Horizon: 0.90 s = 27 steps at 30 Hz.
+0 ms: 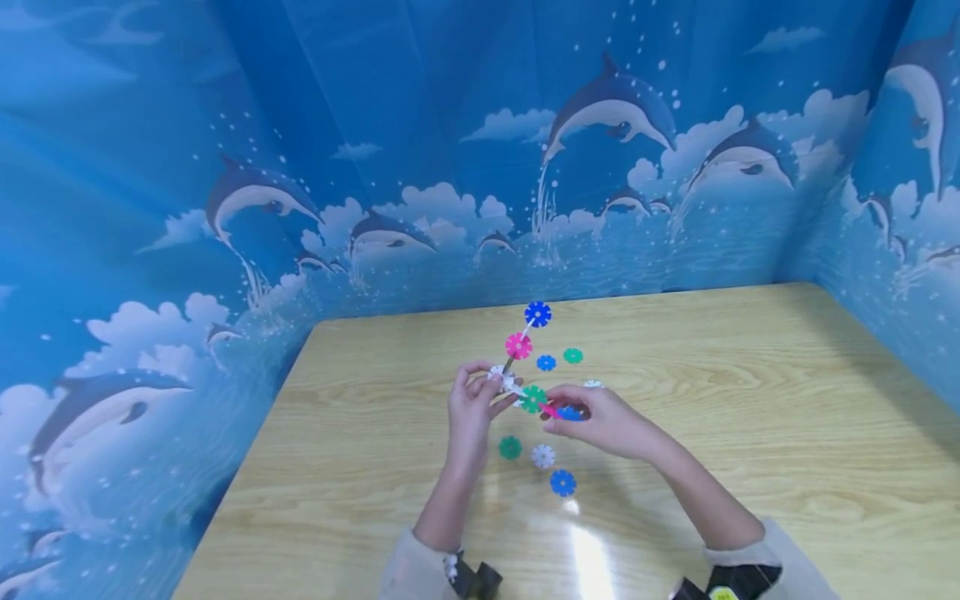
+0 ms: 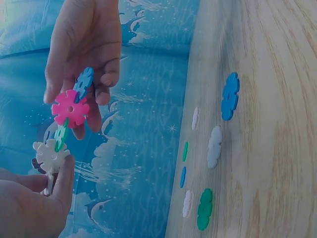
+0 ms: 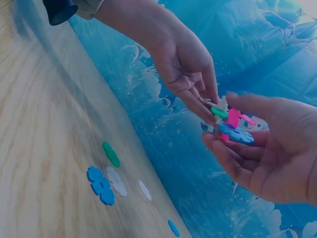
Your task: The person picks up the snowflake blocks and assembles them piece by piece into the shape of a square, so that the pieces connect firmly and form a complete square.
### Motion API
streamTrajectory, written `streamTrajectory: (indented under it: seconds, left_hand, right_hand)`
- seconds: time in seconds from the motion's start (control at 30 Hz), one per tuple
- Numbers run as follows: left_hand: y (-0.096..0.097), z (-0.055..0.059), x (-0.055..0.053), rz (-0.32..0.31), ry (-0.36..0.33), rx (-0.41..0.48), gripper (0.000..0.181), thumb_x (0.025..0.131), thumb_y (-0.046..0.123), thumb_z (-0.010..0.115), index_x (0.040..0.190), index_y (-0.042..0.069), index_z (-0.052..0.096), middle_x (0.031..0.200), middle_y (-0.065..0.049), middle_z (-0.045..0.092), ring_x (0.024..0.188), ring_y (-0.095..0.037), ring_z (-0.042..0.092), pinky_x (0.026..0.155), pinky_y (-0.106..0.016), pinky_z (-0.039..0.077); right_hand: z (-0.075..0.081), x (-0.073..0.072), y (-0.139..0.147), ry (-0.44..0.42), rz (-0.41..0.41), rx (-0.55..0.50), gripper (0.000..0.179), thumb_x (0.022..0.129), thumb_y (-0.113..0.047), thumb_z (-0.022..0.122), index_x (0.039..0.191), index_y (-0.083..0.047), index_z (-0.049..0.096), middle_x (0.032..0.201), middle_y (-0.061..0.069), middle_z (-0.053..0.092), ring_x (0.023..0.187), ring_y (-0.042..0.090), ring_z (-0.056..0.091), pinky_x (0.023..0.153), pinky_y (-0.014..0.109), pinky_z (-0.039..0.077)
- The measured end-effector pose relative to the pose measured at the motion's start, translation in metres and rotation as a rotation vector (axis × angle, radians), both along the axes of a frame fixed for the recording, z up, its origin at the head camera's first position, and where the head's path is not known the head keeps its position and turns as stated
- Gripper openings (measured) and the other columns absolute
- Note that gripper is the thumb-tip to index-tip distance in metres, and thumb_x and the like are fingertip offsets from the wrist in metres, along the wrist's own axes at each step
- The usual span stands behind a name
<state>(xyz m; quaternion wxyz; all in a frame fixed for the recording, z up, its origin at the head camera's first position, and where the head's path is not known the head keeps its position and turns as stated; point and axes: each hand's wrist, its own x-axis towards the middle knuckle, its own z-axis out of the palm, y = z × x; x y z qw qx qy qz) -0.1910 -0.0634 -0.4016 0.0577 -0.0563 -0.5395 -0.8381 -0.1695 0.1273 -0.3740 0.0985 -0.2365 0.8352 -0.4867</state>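
Observation:
Slotted plastic snowflake discs are joined in a branching chain that both hands hold above the table. Blue [image 1: 537, 314] and pink discs [image 1: 518, 346] form its upper end. My left hand [image 1: 470, 410] pinches a white disc [image 2: 51, 155] in the middle between thumb and fingers. From there a green disc [image 1: 533, 399], a pink disc [image 2: 70, 108] and a blue disc [image 3: 236, 133] lead toward my right hand [image 1: 603, 425]. Its thumb and fingers are loosely curled around that pink and blue end; exact contact is partly hidden.
Loose discs lie on the wooden table [image 1: 360, 417]: green [image 1: 510, 447], white [image 1: 543, 456] and blue [image 1: 563, 482] ones nearer, smaller-looking blue [image 1: 546, 362] and green [image 1: 573, 356] ones farther back. A blue dolphin-print curtain [image 1: 420, 125] hangs behind the table and along its sides.

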Motion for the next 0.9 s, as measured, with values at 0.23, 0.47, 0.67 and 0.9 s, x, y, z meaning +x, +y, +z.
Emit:
streamTrajectory:
  seconds: [0.23, 0.47, 0.67, 0.9]
  left_hand:
    - [0.001, 0.016, 0.009, -0.019, -0.063, -0.025, 0.016, 0.089, -0.005, 0.05, 0.104, -0.007, 0.043, 0.087, -0.015, 0.059, 0.088, -0.03, 0.062, 0.083, -0.04, 0.051]
    - [0.0, 0.017, 0.007, -0.033, -0.095, -0.125, 0.022, 0.087, -0.003, 0.056, 0.106, -0.009, 0.045, 0.095, -0.016, 0.057, 0.086, -0.023, 0.06, 0.084, -0.036, 0.051]
    - [-0.005, 0.021, 0.008, -0.016, -0.074, -0.249, 0.044, 0.085, 0.013, 0.065, 0.124, 0.004, 0.046, 0.114, -0.013, 0.056, 0.1, -0.024, 0.057, 0.086, -0.036, 0.049]
    - [-0.008, 0.02, 0.005, -0.099, -0.025, -0.251, 0.07, 0.083, 0.005, 0.067, 0.142, 0.016, 0.032, 0.125, -0.018, 0.049, 0.102, -0.028, 0.056, 0.082, -0.037, 0.052]
  right_hand:
    - [0.002, -0.003, 0.005, -0.057, -0.043, -0.081, 0.033, 0.09, -0.012, 0.06, 0.115, 0.008, 0.055, 0.087, 0.008, 0.065, 0.077, 0.027, 0.063, 0.07, 0.038, 0.055]
    - [0.005, -0.005, 0.013, -0.073, -0.072, -0.073, 0.031, 0.088, -0.004, 0.059, 0.116, 0.011, 0.054, 0.087, 0.01, 0.065, 0.08, 0.033, 0.063, 0.072, 0.038, 0.055]
    - [0.009, -0.007, 0.022, -0.096, -0.003, -0.053, 0.024, 0.089, 0.002, 0.055, 0.111, 0.009, 0.057, 0.083, 0.008, 0.064, 0.078, 0.034, 0.062, 0.068, 0.032, 0.056]
    - [0.014, -0.005, 0.029, -0.122, 0.128, 0.006, 0.022, 0.089, 0.001, 0.057, 0.11, 0.005, 0.06, 0.083, 0.005, 0.063, 0.076, 0.032, 0.062, 0.068, 0.039, 0.055]
